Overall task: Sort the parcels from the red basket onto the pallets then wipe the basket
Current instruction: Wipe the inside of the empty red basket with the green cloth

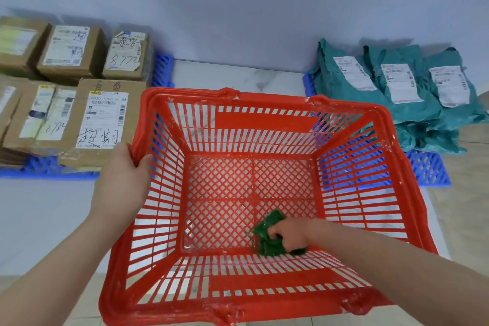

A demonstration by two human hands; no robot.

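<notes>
The red basket point(264, 124) sits on the pale floor point(39, 219) between two blue pallets, its slatted walls and lattice bottom marked with whitish smears. It holds no parcels. Inside it, the right hand point(291, 235) is closed around a crumpled green cloth point(267, 235) and presses it onto the lattice bottom close to the near wall, right of centre. The left hand point(124, 180) is clamped on the basket's left rim, thumb inside and fingers outside.

To the left, the left blue pallet point(47, 167) carries brown cardboard boxes point(71, 53) and flat cardboard mailers point(103, 119), all with white shipping labels and handwritten marks. To the right, the right blue pallet point(428, 169) carries a pile of teal plastic mailer bags point(412, 111), each labelled. A pale wall point(238, 8) rises behind both pallets.
</notes>
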